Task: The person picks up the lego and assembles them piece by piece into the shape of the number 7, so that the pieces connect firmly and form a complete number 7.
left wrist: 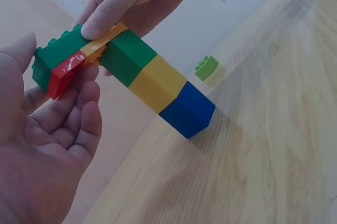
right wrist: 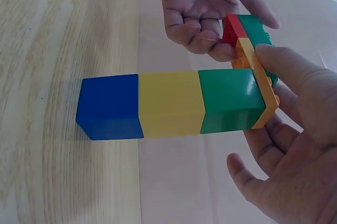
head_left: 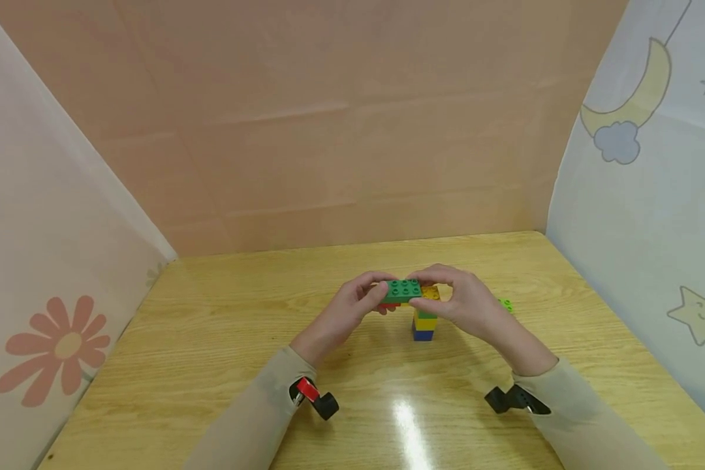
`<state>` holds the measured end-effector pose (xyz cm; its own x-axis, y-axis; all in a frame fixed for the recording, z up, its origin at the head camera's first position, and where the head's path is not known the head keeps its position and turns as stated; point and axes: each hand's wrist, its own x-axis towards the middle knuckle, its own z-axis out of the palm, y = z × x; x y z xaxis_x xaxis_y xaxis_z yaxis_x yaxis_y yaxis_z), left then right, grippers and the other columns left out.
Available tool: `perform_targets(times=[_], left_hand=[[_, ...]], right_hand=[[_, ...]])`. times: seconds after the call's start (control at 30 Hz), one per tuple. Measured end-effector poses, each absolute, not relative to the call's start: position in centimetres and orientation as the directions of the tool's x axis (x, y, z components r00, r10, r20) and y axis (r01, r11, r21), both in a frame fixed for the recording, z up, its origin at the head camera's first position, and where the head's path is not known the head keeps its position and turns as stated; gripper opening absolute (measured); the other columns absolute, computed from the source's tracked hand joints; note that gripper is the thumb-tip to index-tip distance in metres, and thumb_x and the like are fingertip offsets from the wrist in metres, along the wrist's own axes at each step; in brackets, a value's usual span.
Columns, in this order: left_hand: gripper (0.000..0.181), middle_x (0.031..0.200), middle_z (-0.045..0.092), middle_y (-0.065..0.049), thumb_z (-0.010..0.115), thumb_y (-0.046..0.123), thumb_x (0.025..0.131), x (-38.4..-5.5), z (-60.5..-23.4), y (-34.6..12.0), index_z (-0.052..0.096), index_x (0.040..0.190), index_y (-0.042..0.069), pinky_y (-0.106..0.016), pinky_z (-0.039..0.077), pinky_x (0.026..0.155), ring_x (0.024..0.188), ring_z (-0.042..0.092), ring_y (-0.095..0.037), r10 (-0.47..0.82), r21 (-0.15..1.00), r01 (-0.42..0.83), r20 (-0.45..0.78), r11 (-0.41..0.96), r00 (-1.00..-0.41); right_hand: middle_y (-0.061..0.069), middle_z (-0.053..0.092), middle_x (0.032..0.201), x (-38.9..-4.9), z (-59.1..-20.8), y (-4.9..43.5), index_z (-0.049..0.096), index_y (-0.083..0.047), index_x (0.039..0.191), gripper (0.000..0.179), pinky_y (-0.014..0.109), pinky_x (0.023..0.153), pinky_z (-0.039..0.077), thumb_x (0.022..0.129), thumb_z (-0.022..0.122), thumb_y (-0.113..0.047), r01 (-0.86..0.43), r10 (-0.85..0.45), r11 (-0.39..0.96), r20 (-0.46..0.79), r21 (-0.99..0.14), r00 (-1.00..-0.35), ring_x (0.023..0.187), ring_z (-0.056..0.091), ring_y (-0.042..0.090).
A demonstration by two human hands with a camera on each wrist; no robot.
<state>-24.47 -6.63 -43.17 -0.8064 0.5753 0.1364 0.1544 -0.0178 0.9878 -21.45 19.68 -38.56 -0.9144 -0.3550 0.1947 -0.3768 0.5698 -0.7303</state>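
Observation:
A long green brick point(head_left: 404, 289) lies across an orange plate point(head_left: 431, 294) and a thin red brick point(right wrist: 235, 27). The orange plate caps an upright tower of a green block point(left wrist: 131, 58), a yellow block point(left wrist: 158, 84) and a blue block point(left wrist: 188, 110), which stands on the table. My left hand point(head_left: 348, 305) holds the green brick's left end, its fingers beneath by the red brick. At the other end, my right hand point(head_left: 469, 305) pinches the same brick between thumb and fingers. Some of the right fingertips are hidden behind it in the head view.
A light green brick point(left wrist: 206, 68) sits on the wooden table point(head_left: 223, 339), right of the tower and partly behind my right wrist in the head view. Cloth walls point(head_left: 329, 163) enclose the table at the back and both sides.

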Motion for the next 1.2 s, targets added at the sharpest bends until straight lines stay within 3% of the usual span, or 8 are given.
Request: perform_targets(times=[0.13, 0.27, 0.53, 0.87, 1.2], left_hand=[[0.041, 0.126, 0.074, -0.016, 0.06, 0.036, 0.117, -24.7, -43.0, -6.9, 0.059, 0.151, 0.014, -0.051, 0.052, 0.11, 0.121, 0.065, -0.045, 0.607, 0.99, 0.139, 0.104, 0.011, -0.788], [0.038, 0.13, 0.074, -0.016, 0.067, 0.026, 0.114, -24.8, -42.8, -6.9, 0.059, 0.149, 0.014, -0.057, 0.052, 0.111, 0.127, 0.065, -0.046, 0.62, 0.989, 0.139, 0.084, 0.041, -0.78], [0.032, 0.13, 0.074, -0.004, 0.072, 0.022, 0.111, -24.5, -42.9, -6.5, 0.065, 0.141, 0.015, -0.039, 0.059, 0.101, 0.12, 0.072, -0.021, 0.596, 0.975, 0.205, 0.118, 0.08, -0.794], [0.032, 0.122, 0.075, 0.002, 0.073, 0.029, 0.11, -24.0, -42.6, -6.0, 0.069, 0.139, 0.018, -0.038, 0.06, 0.095, 0.112, 0.072, -0.017, 0.55, 0.941, 0.298, 0.164, 0.163, -0.819], [0.027, 0.115, 0.076, 0.005, 0.074, 0.027, 0.109, -23.9, -42.5, -6.2, 0.07, 0.134, 0.018, -0.037, 0.06, 0.092, 0.107, 0.071, -0.017, 0.537, 0.911, 0.354, 0.195, 0.211, -0.821]], right_hand=[[-0.007, 0.074, 0.129, -21.5, -38.7, 19.9, 0.079, -0.022, 0.133, 0.036, 0.068, 0.11, 0.046, 0.1, 0.087, -0.031, -0.381, -0.352, 0.569, 0.203, -0.729, -0.914, 0.124, 0.066, 0.024], [-0.007, 0.073, 0.127, -21.7, -38.8, 19.8, 0.079, -0.021, 0.133, 0.036, 0.061, 0.105, 0.05, 0.099, 0.087, -0.031, -0.4, -0.357, 0.577, 0.221, -0.712, -0.908, 0.119, 0.066, 0.022], [-0.007, 0.073, 0.13, -21.6, -38.9, 19.8, 0.079, -0.022, 0.133, 0.037, 0.066, 0.109, 0.046, 0.099, 0.088, -0.033, -0.379, -0.347, 0.563, 0.206, -0.735, -0.915, 0.123, 0.064, 0.024], [-0.003, 0.071, 0.14, -21.1, -39.3, 20.6, 0.076, -0.022, 0.143, 0.044, 0.072, 0.115, 0.041, 0.102, 0.084, -0.036, -0.307, -0.317, 0.514, 0.155, -0.801, -0.936, 0.132, 0.061, 0.028], [-0.001, 0.073, 0.14, -21.2, -39.2, 20.8, 0.077, -0.019, 0.139, 0.031, 0.07, 0.122, 0.035, 0.11, 0.074, -0.03, -0.332, -0.348, 0.457, 0.178, -0.825, -0.921, 0.143, 0.059, 0.032]])
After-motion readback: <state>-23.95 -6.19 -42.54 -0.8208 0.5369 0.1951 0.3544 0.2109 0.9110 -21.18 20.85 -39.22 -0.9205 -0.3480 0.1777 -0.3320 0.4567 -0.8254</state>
